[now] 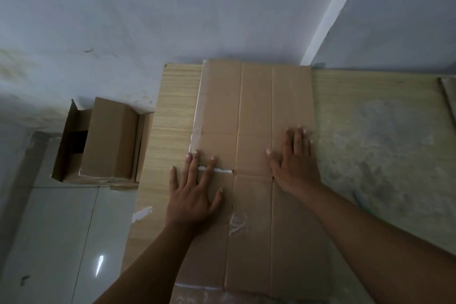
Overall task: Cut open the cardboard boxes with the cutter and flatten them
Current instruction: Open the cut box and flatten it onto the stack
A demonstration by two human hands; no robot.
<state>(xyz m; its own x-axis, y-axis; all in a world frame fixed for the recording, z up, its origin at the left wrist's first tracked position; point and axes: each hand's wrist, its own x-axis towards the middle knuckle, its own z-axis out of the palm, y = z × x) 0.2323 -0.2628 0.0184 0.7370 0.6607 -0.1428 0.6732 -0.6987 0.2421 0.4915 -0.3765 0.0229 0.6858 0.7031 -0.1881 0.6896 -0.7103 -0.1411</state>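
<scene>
Both hands flat, fingers spread, gripping nothing: left hand and right hand press flattened cardboard box, frame centre on tabletop, keeping creases down. Uncut boxes wait left, on floor.

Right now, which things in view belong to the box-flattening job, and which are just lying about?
Job: flattened cardboard, pressed by left hand and right hand; boxes on the floor.
Lying about: tape scrap on the table; cardboard piece at far right.
</scene>
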